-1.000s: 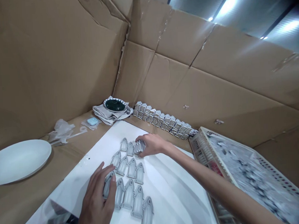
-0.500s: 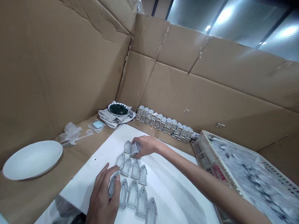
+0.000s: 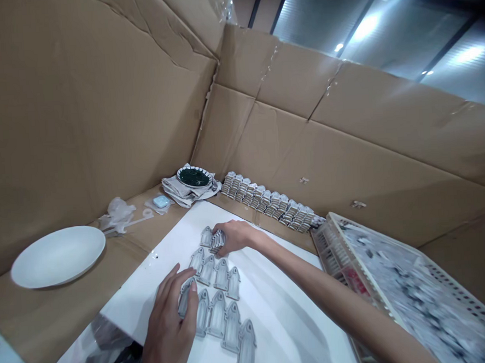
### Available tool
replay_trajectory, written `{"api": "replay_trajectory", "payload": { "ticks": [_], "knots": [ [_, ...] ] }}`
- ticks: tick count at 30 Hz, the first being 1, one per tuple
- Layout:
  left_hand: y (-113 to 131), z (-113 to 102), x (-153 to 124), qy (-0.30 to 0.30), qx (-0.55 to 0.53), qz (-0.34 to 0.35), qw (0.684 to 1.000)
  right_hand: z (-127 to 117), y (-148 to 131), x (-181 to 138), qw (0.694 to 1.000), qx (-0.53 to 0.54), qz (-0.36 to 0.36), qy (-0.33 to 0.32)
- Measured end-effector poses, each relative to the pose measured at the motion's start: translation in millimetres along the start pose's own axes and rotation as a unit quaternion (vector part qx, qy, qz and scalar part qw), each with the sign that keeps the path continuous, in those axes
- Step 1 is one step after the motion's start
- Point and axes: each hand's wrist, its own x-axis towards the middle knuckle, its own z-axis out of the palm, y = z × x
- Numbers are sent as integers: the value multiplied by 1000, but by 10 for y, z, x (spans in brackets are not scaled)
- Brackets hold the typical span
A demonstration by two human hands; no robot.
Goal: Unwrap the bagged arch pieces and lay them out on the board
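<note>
While a tall cardboard wall (image 3: 368, 157) is seen on the far side, a white board (image 3: 269, 295) is set nearer, left of a full basket (image 3: 331, 247). The left hand (image 3: 168, 317) is curved, its thumb held apart from its fingers. Farther off, a small stack (image 3: 217, 241) is pinched by the right hand (image 3: 235, 235). Nearer, gray pieces (image 3: 245, 348) are laid in rows. Whether the left piece (image 3: 186, 297), by the left thumb, is pinched cannot be told. Stacking seems to be under way; the stack should be kept straight when the far piece (image 3: 206, 236), just left, is reached.
</note>
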Motion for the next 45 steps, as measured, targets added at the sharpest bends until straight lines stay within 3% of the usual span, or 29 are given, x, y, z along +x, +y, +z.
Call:
{"api": "replay_trajectory", "payload": {
  "ticks": [13,27,34,39,45],
  "knots": [
    [-22,9,7,-6,6,-11,1000,9,4,25,999,-15,-19,34],
    [-16,-23,25,-8,8,-11,1000,-164,-79,21,999,-40,-1,-4],
    [-24,-73,43,-42,8,-49,998,-172,-70,21,999,-42,-10,7],
    [-74,-86,55,-59,18,-48,997,-328,95,-174,999,-43,21,15],
    [-194,-38,58,-55,34,-25,998,-377,547,-591,994,-63,85,16]
  ]
}}
